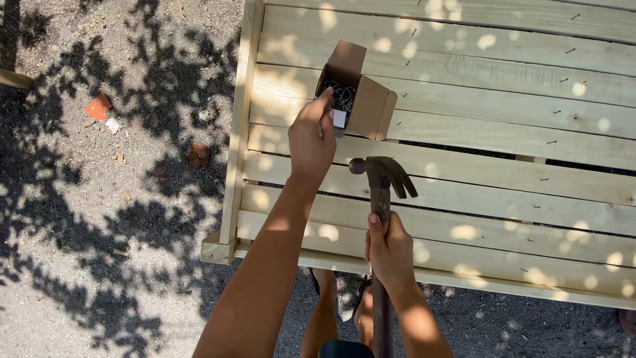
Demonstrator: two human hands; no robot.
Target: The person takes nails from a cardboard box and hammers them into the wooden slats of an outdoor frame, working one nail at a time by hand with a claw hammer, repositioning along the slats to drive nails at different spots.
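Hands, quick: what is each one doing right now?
Left hand: fingers reaching into the open cardboard box of nails.
Right hand: closed around the hammer.

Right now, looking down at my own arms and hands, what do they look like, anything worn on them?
Both arms are bare from as far up as the picture shows down to the fingertips: no sleeves, gloves, watch or bracelets visible. The left hand and right hand show no rings that I can make out. Dappled patches of sunlight and leaf shadow fall across both forearms.
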